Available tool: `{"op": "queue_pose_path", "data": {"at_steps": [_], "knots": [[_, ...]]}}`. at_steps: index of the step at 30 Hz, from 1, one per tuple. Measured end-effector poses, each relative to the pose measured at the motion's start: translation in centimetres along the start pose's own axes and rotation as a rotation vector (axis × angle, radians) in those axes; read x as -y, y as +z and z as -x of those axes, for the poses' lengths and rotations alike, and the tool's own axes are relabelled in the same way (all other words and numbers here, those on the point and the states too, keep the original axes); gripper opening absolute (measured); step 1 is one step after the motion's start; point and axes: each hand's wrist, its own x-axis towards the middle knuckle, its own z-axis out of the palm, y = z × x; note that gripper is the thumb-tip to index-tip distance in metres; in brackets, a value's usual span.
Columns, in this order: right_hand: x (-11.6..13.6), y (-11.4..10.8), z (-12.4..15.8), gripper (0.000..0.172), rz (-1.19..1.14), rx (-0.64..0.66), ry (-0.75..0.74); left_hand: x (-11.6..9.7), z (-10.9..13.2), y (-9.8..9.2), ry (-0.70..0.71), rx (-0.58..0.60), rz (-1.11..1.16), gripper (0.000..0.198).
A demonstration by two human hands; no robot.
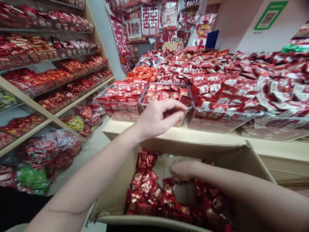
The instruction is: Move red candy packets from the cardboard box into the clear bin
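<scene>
My left hand [158,119] reaches over the front of a clear plastic bin [180,122] of red candy packets [166,93]. Its fingers are bent, with a gap between thumb and forefinger, and no packet shows in it. Down inside a cardboard box [193,146], my right hand [183,170] is curled, slightly blurred, its fingertips at a small red candy packet [169,187]. The fingertips are partly hidden, but they appear closed on the packet's edge. More red packets with gold print [146,187] lie loose along the box's left, near and right sides.
Bins of red packets [224,119] line a pale wooden counter [265,135], with heaps of packets behind. Shelves [55,58] full of red packets rise at left. Bagged goods [33,177] lie on the floor below. A green-framed code sign [270,16] hangs upper right.
</scene>
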Motion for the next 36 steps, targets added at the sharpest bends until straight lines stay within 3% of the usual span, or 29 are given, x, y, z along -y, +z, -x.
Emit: {"op": "queue_pose_path", "data": {"at_steps": [4, 8, 11, 14, 18, 27, 33, 36], "knots": [[4.4, -5.4, -0.9, 0.004, -0.017, 0.149, -0.083, 2.1, 3.9, -0.1, -0.209, 0.056, 0.289, 0.022], [6.6, -7.9, 0.1, 0.013, 0.030, -0.001, -0.145, 3.5, 5.1, 0.2, -0.344, 0.032, 0.341, 0.030], [6.3, -8.1, 0.7, 0.015, 0.010, -0.097, -0.139, 3.9, 5.2, 0.9, -0.373, 0.052, 0.322, 0.031], [5.4, -7.7, 0.6, 0.015, -0.196, -0.059, -0.122, 4.4, 5.3, 1.7, -0.447, 0.053, 0.419, 0.034], [4.9, -6.9, 0.3, 0.022, -0.419, 0.003, -0.066, 4.8, 5.4, 2.6, -0.508, -0.078, 0.448, 0.032], [4.9, -6.8, -0.2, 0.022, -0.462, -0.130, -0.034, 5.5, 5.5, 3.2, -0.441, -0.241, 0.532, 0.020], [5.1, -6.9, -0.3, 0.016, -0.378, -0.142, -0.088, 5.3, 5.9, 3.4, -0.396, -0.105, 0.537, 0.025], [5.1, -6.6, -0.3, 0.019, -0.443, -0.147, -0.112, 5.0, 6.1, 3.3, -0.371, -0.145, 0.506, 0.032]]}}
